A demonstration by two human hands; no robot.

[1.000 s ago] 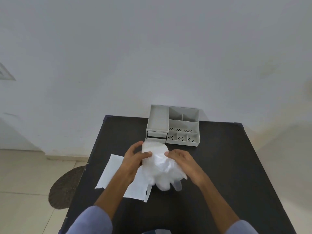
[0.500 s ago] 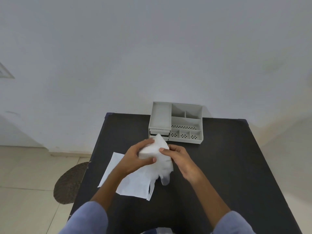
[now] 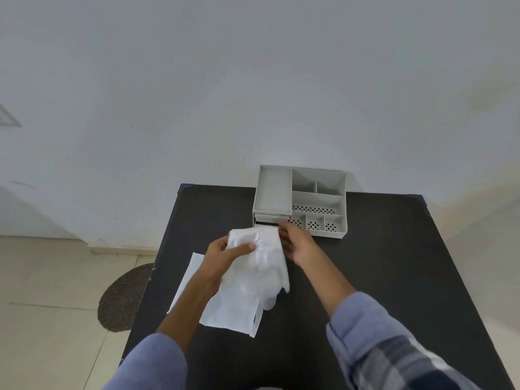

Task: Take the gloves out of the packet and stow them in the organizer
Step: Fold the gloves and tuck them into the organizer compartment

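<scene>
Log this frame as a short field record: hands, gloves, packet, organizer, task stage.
left hand: grips the upper left of the gloves, thumb on top
right hand: at the gloves' right edge, fingers against them
gloves: white bundle held above the table, glove fingers hanging down
packet: flat white, lying on the table under the gloves
organizer: grey, at the table's far edge, visible compartments empty
table: dark
stage: gloves out, not yet stowed

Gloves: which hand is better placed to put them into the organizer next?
Probably the left hand: it grips the gloves. The right hand, nearer the organizer, only touches their edge.
</scene>
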